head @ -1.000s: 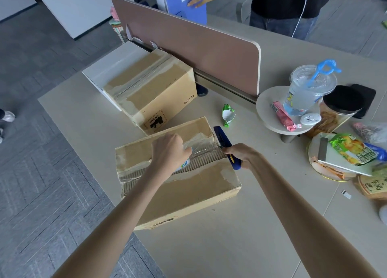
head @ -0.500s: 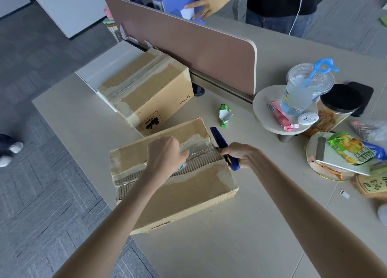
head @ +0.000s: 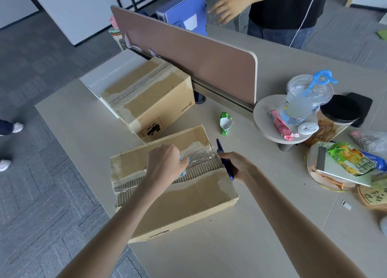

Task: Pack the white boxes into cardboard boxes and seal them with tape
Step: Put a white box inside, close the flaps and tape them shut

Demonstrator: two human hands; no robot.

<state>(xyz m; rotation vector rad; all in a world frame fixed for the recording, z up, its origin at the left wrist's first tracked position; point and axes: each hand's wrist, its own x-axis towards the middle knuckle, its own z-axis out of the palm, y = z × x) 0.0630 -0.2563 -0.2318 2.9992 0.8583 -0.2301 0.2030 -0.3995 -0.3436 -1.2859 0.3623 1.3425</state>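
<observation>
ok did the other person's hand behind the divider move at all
Yes. The other person's hand has come off the blue box and shifted toward the rounded end of the divider.

PICO, UN 3481 (far cardboard box)

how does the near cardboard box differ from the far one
The near cardboard box has torn facing with bare corrugation along its seam; the far cardboard box has a flat taped seam. The far one shows printed marks on its side; the near one's shows none. Both are brown, closed.
</observation>
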